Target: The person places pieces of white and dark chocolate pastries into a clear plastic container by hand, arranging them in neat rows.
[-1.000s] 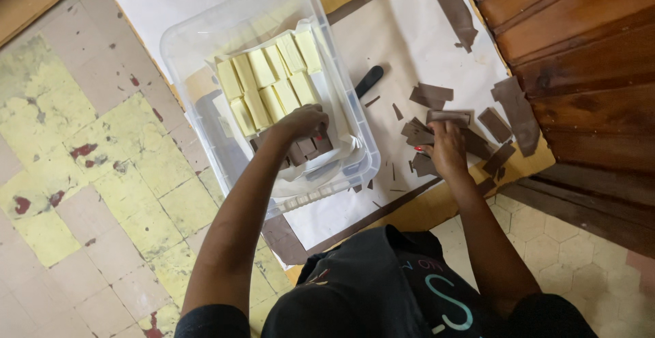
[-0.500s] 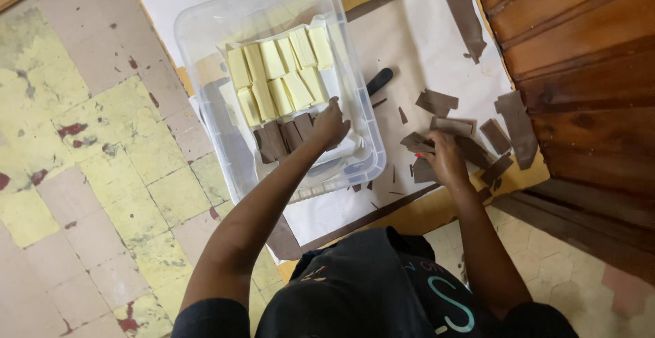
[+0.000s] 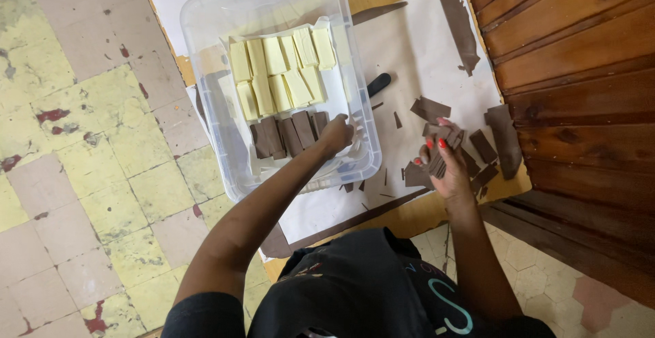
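Seen from above, a clear plastic bin point(image 3: 205, 58) sits on a sheet of white paper point(image 3: 423, 58) laid over the tiled floor point(image 3: 82, 174). Inside it, pale yellow bars point(image 3: 280, 75) lie packed side by side in two rows at the far end; nearer the person, a shorter row of dark brown bars point(image 3: 286, 135) lies flat, edges touching. The left hand point(image 3: 336, 135) reaches into the bin at the right end of this brown row, fingers curled down against the last bar; whether it pinches that bar or only presses on it cannot be told from this angle.

The right hand point(image 3: 447, 164) rests on the paper outside the bin, nails painted red, its fingers closed around a small stack of brown pieces point(image 3: 438, 163) that shows between thumb and fingertips. Around it, loose brown scraps point(image 3: 484, 147) of uneven shape lie scattered on the paper, with a long brown strip point(image 3: 458, 27) further off. A black handle point(image 3: 379, 83), probably a knife's, pokes out from behind the bin's right wall, its blade hidden. A dark wooden panel point(image 3: 580, 72) bounds the right side. The person's dark top point(image 3: 355, 290) fills the lower edge.
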